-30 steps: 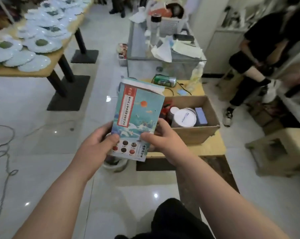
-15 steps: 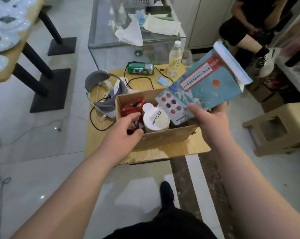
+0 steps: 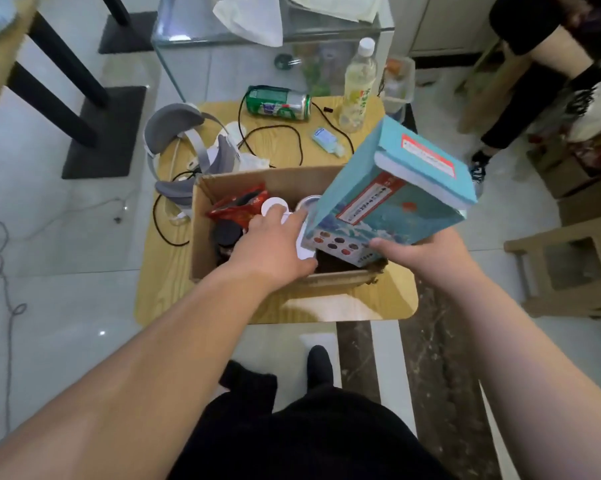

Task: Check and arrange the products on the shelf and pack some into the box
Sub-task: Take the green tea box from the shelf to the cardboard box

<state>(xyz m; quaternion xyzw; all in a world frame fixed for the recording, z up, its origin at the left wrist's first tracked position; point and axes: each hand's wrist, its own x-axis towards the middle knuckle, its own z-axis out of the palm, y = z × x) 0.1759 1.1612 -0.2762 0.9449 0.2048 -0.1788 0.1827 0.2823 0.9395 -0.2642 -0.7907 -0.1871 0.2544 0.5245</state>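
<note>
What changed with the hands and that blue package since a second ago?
The left hand let go of the blue package and reached into the cardboard box onto a white lid. The right hand tipped the package down to the box. The red packet stayed inside.

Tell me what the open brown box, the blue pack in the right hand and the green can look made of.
Brown box: corrugated cardboard, matte, with raw, frayed edges. Blue pack: likely printed paperboard, slight sheen, sharp folded corners. Green can: probably aluminium, glossy print, bare silvery end.
</note>
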